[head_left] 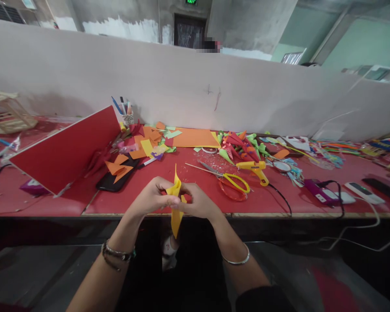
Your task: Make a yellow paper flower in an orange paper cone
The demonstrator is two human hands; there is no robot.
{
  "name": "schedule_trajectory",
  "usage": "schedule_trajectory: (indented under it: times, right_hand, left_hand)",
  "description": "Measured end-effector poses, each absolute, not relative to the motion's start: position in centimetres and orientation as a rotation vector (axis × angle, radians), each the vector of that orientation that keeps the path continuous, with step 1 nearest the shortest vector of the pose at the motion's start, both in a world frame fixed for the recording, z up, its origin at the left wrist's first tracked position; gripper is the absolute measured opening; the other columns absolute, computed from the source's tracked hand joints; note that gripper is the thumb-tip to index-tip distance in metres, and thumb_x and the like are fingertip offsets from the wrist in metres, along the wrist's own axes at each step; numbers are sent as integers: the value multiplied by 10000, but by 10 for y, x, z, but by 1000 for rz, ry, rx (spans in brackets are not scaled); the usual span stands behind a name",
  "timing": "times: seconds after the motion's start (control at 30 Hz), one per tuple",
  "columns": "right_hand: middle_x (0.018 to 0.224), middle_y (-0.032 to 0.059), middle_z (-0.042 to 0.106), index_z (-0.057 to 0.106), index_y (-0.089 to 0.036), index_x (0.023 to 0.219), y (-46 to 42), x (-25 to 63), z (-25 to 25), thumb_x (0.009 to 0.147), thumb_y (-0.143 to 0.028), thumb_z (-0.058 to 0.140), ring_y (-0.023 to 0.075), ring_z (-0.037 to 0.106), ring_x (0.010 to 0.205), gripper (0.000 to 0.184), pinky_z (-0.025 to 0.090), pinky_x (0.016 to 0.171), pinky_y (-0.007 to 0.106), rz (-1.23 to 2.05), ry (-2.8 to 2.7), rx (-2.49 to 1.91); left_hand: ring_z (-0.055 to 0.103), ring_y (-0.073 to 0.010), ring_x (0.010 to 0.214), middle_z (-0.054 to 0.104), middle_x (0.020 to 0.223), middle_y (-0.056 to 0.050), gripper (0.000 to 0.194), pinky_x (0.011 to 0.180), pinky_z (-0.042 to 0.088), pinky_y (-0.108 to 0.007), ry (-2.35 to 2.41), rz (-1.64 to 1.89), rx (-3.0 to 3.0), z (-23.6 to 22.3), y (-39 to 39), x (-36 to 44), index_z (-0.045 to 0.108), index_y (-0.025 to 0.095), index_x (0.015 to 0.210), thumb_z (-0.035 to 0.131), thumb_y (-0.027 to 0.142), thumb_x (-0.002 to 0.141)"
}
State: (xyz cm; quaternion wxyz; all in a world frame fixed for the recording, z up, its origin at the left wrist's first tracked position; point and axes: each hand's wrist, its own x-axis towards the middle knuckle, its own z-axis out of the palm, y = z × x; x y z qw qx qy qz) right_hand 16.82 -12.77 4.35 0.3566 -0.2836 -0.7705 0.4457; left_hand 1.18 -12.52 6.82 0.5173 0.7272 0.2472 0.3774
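Observation:
Between my two hands, at the table's front edge, is a folded piece of yellow felt or paper [176, 216] with pointed ends. My left hand [153, 195] pinches it from the left side. From the right, my right hand [196, 200] grips the same piece. Bits of red show by the fingers of both hands; whether they belong to the piece or to the table behind, I cannot tell. Yellow-handled scissors [235, 182] lie to the right, beside a thin wooden stick [199, 168]. A yellow glue gun [255, 170] rests just beyond them.
A red board [71, 151] leans up at left, near a black phone [113, 184] with orange scraps on it. Orange sheets [191, 138] and a pile of red and green cones [240, 146] lie along the white partition [169, 82]. Cables and a purple box [321, 192] are at right.

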Motion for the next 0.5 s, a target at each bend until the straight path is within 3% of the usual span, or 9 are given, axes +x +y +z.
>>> schedule_trajectory:
  times: [0.23, 0.5]
  right_hand:
    - [790, 3, 575, 545, -158, 851, -136, 168, 52, 682, -317, 622, 119, 517, 689, 245, 415, 631, 229, 1130, -2130, -727]
    - [847, 22, 605, 573, -153, 910, -132, 180, 37, 776, -318, 498, 146, 553, 775, 226, 440, 702, 258, 1222, -2000, -700]
  left_hand:
    - [269, -31, 356, 355, 359, 58, 462, 352, 208, -172, 686, 877, 1703, 74, -137, 10, 455, 121, 424, 630, 489, 641]
    - [268, -41, 380, 322, 391, 59, 444, 363, 225, -177, 832, 759, 1712, 68, -140, 12, 381, 150, 426, 588, 454, 673]
